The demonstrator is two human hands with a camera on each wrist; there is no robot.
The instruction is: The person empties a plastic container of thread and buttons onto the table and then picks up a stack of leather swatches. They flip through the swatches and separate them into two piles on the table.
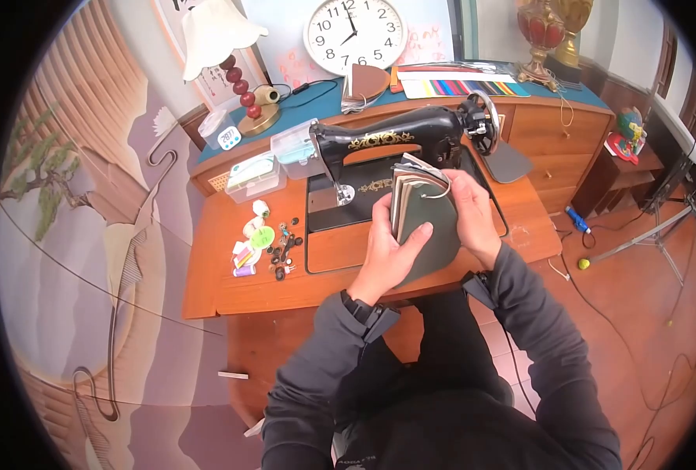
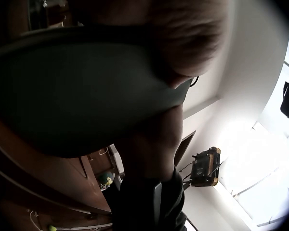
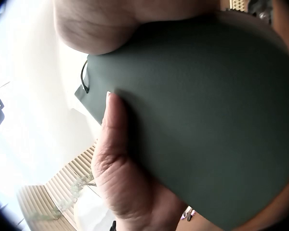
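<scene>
Both hands hold a ring-bound book of leather-like swatches (image 1: pixel 434 231) in front of the sewing machine. Its front sheet is dark green, with brown, beige and white sheets fanned behind it at the left edge. My left hand (image 1: pixel 391 254) grips the left side, its thumb laid across the green sheet (image 3: pixel 207 106). On the upper right edge, near the metal ring (image 3: pixel 84 77), my right hand (image 1: pixel 477 215) pinches the sheets. Its fingers behind the book are hidden. In the left wrist view the green face (image 2: pixel 86 91) is in shadow.
A black sewing machine (image 1: pixel 395 133) stands behind the hands. Buttons (image 1: pixel 285 251) and thread spools (image 1: pixel 244 258) lie left, below a clear plastic box (image 1: pixel 254 178). On the back shelf are a lamp (image 1: pixel 242 98), clock (image 1: pixel 356 31), brown swatch set (image 1: pixel 370 81) and colour chart (image 1: pixel 465 88).
</scene>
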